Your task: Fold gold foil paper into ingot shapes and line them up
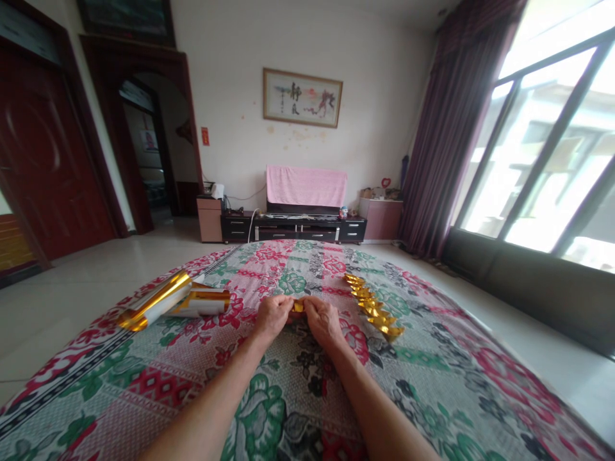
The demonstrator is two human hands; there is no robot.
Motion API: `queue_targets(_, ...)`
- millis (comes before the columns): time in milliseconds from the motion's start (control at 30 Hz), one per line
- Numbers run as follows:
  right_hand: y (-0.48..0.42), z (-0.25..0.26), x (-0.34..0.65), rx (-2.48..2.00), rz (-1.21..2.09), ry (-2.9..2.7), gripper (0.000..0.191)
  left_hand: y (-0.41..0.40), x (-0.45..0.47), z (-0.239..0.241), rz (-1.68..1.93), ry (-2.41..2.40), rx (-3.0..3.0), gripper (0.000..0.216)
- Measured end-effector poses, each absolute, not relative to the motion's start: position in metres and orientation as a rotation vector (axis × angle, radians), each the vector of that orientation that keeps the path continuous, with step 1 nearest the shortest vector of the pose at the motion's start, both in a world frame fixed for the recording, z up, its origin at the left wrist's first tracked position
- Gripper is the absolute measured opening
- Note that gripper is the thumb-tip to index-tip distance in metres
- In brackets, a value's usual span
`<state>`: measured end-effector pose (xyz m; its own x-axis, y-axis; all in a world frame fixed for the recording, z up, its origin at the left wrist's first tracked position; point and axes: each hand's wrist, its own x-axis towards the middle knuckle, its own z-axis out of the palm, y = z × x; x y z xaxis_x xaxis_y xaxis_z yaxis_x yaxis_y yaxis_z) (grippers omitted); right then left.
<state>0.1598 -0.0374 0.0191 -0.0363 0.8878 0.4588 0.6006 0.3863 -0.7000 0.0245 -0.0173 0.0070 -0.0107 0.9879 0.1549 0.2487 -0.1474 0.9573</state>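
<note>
A small piece of folded gold foil paper [298, 307] is held between both hands above the middle of the cloth. My left hand [276, 315] pinches its left end, and my right hand [321, 318] grips the right end, fingers closed. The fingers hide most of the piece. To the right, several shiny gold folded paper ingots [372, 306] stand in a slanting row. At the left lie curled sheets of gold foil paper [166, 299], their white backs partly showing.
A patterned red, green and grey cloth [192, 397] covers the surface under my hands. Beyond it stands a low black cabinet [307, 227] with a pink towel [306, 186] draped over something on top. A purple curtain [446, 128] and windows are on the right.
</note>
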Motion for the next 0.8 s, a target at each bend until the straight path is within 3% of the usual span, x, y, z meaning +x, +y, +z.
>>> queue_targets(800,-0.0327,0.0147,0.1600,-1.329,0.379,-1.676,0.032,-0.0148,0.0261,0.0062,1.203,1.317,1.486,0.026)
